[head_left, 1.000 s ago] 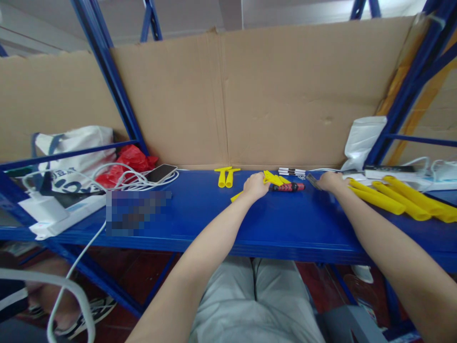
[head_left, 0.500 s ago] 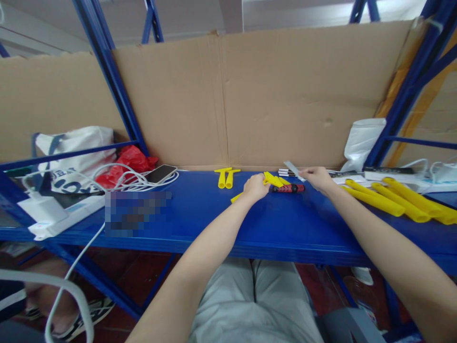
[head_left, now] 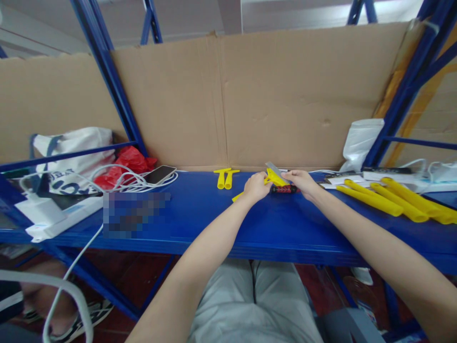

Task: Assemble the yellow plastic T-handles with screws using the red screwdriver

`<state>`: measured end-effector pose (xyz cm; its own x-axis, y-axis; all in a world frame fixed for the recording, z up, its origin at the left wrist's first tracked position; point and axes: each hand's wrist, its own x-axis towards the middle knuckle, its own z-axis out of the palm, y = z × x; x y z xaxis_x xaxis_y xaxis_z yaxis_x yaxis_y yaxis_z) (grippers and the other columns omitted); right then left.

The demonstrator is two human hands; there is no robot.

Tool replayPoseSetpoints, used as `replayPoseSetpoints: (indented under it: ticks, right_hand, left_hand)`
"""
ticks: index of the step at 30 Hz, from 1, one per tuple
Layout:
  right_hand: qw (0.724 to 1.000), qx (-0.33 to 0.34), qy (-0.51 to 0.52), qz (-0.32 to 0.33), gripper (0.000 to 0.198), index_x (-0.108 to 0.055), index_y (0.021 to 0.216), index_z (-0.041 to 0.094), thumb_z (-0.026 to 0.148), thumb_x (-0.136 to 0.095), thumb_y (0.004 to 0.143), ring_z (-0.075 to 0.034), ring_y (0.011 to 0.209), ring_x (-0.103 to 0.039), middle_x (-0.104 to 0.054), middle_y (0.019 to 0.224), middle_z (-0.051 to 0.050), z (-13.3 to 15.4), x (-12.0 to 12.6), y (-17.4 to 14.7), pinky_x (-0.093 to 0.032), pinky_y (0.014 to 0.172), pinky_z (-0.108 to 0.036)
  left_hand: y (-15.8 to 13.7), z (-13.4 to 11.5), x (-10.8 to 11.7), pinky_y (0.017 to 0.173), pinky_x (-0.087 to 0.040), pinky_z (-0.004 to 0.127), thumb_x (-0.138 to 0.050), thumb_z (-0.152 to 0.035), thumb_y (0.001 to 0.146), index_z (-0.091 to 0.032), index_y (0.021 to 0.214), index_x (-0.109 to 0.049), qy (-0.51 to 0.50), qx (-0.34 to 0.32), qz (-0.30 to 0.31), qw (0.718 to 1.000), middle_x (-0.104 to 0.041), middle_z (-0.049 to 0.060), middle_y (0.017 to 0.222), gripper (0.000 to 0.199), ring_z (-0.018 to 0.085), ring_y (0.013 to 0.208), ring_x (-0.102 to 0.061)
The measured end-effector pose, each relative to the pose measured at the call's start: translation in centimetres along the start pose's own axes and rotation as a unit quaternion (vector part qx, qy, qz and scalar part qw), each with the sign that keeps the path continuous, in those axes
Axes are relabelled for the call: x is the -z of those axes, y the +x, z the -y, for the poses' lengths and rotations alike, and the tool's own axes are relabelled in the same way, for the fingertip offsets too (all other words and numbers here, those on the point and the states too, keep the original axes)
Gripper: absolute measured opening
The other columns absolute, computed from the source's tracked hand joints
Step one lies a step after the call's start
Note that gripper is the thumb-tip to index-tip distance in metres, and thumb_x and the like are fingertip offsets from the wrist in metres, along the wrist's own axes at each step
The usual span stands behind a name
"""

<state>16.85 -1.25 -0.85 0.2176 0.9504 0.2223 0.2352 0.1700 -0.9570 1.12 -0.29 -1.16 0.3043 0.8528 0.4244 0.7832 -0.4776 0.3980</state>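
My left hand (head_left: 257, 187) is closed around a yellow plastic scraper handle (head_left: 274, 177). The wide head pokes out on the right of the fist, and the grip's end shows at lower left. Pinched in my right hand (head_left: 301, 181) is a flat grey metal blade (head_left: 275, 169), lying over or against the handle's head; whether it sits inside the head I cannot tell. Just below both hands a red and black screwdriver handle (head_left: 283, 189) rests on the blue table, partly covered by my right fingers. Two yellow T-shaped handles (head_left: 224, 179) lie side by side farther left.
Several yellow tubes (head_left: 400, 200) lie at right, near a white pouch (head_left: 362, 143). On the left are a phone (head_left: 161, 175), white cables, a red plastic bag (head_left: 130, 164), a cloth bag (head_left: 76, 147) and a power strip (head_left: 67, 219). Cardboard (head_left: 171, 105) stands behind the table (head_left: 214, 224).
My right hand has moved left with the blade, bringing it from beside the yellow handle onto its head. The left hand stays nearly in place.
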Motion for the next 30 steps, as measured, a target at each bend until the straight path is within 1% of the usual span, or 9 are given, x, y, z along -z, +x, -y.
replayPoseSetpoints:
  ticks: [4, 11, 13, 16, 19, 22, 25, 30]
  right_hand:
    - [1.0, 0.001, -0.009, 0.0, 0.031, -0.059, 0.056, 0.016, 0.043, -0.072, 0.053, -0.009, 0.055, -0.051, -0.061, 0.058, 0.0, -0.2, 0.0, 0.1, -0.04, 0.059, -0.023]
    - [1.0, 0.005, -0.024, 0.0, 0.022, -0.057, 0.053, 0.016, 0.033, -0.07, 0.059, -0.009, 0.054, -0.05, -0.059, 0.055, 0.001, 0.0, -0.3, -0.1, -0.039, 0.058, -0.022]
    - [0.999, 0.009, -0.032, 0.002, 0.024, -0.056, 0.052, 0.016, 0.035, -0.07, 0.059, -0.009, 0.053, -0.048, -0.057, 0.054, 0.001, 0.0, -0.3, -0.1, -0.038, 0.057, -0.023]
    - [0.999, 0.023, -0.044, 0.005, 0.029, -0.054, 0.05, 0.016, 0.039, -0.069, 0.058, -0.008, 0.051, -0.046, -0.055, 0.053, 0.002, -0.1, -0.3, 0.0, -0.035, 0.054, -0.023]
    - [0.999, 0.025, -0.043, 0.014, 0.031, -0.054, 0.052, 0.016, 0.042, -0.07, 0.056, -0.008, 0.051, -0.045, -0.055, 0.053, 0.002, -0.2, -0.2, 0.0, -0.034, 0.053, -0.022]
    - [0.999, 0.011, -0.025, 0.03, 0.031, -0.054, 0.054, 0.015, 0.041, -0.071, 0.056, -0.008, 0.052, -0.046, -0.056, 0.055, 0.002, -0.1, -0.3, 0.0, -0.035, 0.054, -0.022]
    - [0.999, 0.002, -0.016, 0.045, 0.027, -0.056, 0.057, 0.015, 0.038, -0.069, 0.06, -0.009, 0.054, -0.049, -0.06, 0.058, 0.0, -0.1, -0.2, 0.1, -0.037, 0.056, -0.022]
    - [0.998, -0.005, -0.003, 0.067, 0.02, -0.058, 0.061, 0.015, 0.032, -0.064, 0.068, -0.01, 0.063, -0.056, -0.065, 0.07, -0.004, -0.3, 0.2, 0.5, -0.04, 0.059, -0.021]
  left_hand:
    - [0.0, 0.0, 0.0, 0.087, -0.043, 0.03, -0.054, -0.03, 0.079, -0.018, 0.102, -0.059, -0.009, -0.006, -0.009, 1.0, -0.063, 0.008, 0.108, 0.027, 0.02, 0.103, -0.056]
    - [0.1, 0.1, -0.2, 0.088, -0.042, 0.03, -0.054, -0.027, 0.079, -0.017, 0.101, -0.058, -0.015, -0.035, -0.018, 0.999, -0.062, 0.008, 0.108, 0.025, 0.02, 0.103, -0.056]
    - [0.0, 0.1, -0.1, 0.088, -0.042, 0.031, -0.054, -0.025, 0.079, -0.018, 0.106, -0.055, -0.02, -0.044, -0.022, 0.999, -0.062, 0.007, 0.109, 0.028, 0.019, 0.103, -0.056]
    - [-0.3, 0.1, 0.1, 0.088, -0.042, 0.03, -0.053, -0.022, 0.08, -0.022, 0.12, -0.046, -0.019, -0.071, -0.022, 0.997, -0.06, 0.006, 0.111, 0.04, 0.018, 0.102, -0.056]
    - [-0.7, -0.1, 0.4, 0.087, -0.042, 0.03, -0.047, -0.021, 0.083, -0.024, 0.125, -0.044, 0.018, -0.1, -0.012, 0.995, -0.058, 0.006, 0.11, 0.043, 0.019, 0.101, -0.055]
    - [-0.9, -0.2, 0.7, 0.086, -0.042, 0.03, -0.04, -0.022, 0.087, -0.027, 0.126, -0.047, 0.066, -0.104, 0.004, 0.992, -0.056, 0.006, 0.105, 0.04, 0.019, 0.098, -0.056]
    - [-0.9, -0.4, 0.8, 0.085, -0.041, 0.029, -0.036, -0.024, 0.088, -0.03, 0.127, -0.046, 0.096, -0.098, 0.016, 0.99, -0.054, 0.007, 0.104, 0.04, 0.02, 0.097, -0.055]
    - [-0.9, -0.4, 0.9, 0.085, -0.041, 0.029, -0.032, -0.026, 0.09, -0.032, 0.13, -0.042, 0.11, -0.091, 0.016, 0.99, -0.052, 0.007, 0.102, 0.042, 0.02, 0.098, -0.054]
